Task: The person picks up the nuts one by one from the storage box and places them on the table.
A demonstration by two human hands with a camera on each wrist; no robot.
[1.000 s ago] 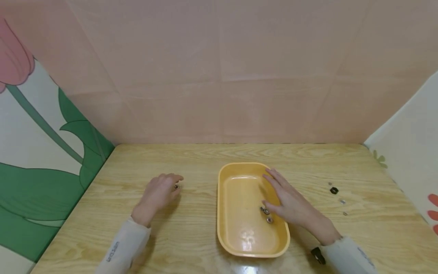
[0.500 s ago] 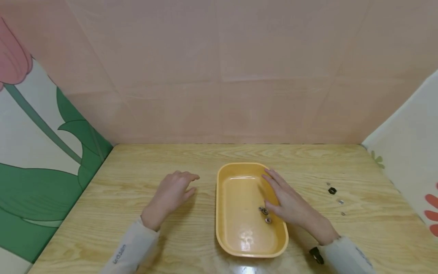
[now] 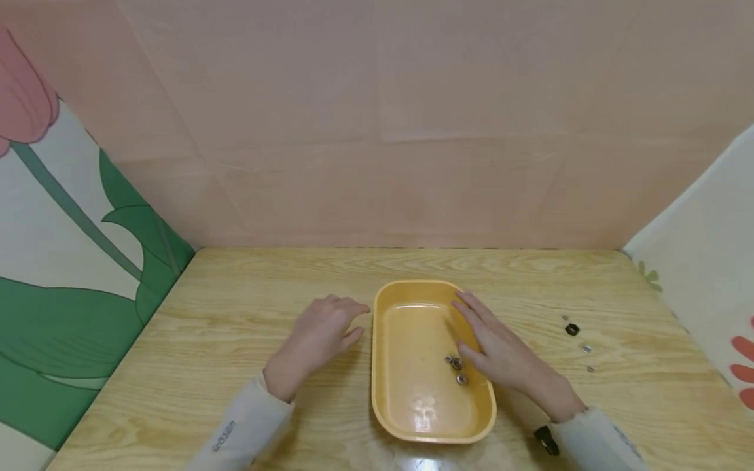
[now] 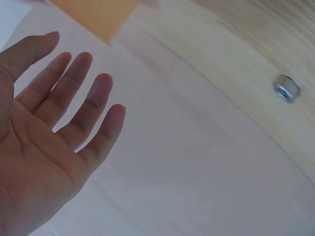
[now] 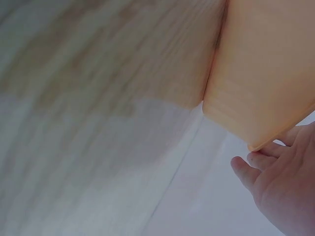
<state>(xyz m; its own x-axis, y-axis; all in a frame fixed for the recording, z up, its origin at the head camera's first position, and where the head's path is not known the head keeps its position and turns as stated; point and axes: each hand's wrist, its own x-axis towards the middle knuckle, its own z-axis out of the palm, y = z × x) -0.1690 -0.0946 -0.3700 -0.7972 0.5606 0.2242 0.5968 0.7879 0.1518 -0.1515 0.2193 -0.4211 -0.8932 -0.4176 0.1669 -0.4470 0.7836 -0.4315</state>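
Observation:
My left hand (image 3: 321,330) hovers over the wooden table just left of the yellow tray (image 3: 377,366), fingers relaxed and apart. Nothing lies in its palm, which shows bare in the left wrist view. A silver metal nut (image 4: 286,88) rests on the table in that view; in the head view it is hidden. My right hand (image 3: 495,350) rests across the tray's right rim, fingers fairly straight and thumb over the inside. The right wrist view shows its fingers (image 5: 263,160) at the rim's corner. Several small metal nuts (image 3: 456,363) sit inside the tray, near the right thumb.
Right of the tray lie a black hex nut (image 3: 572,329), a silver piece (image 3: 587,348) and two tiny rings or nuts. A dark object (image 3: 546,440) shows beside the right cuff. A pink sheet (image 3: 377,163) stands along the table's far edge.
My left hand has travelled right, from around the small nut to beside the tray's left rim. My right hand has stayed on the tray.

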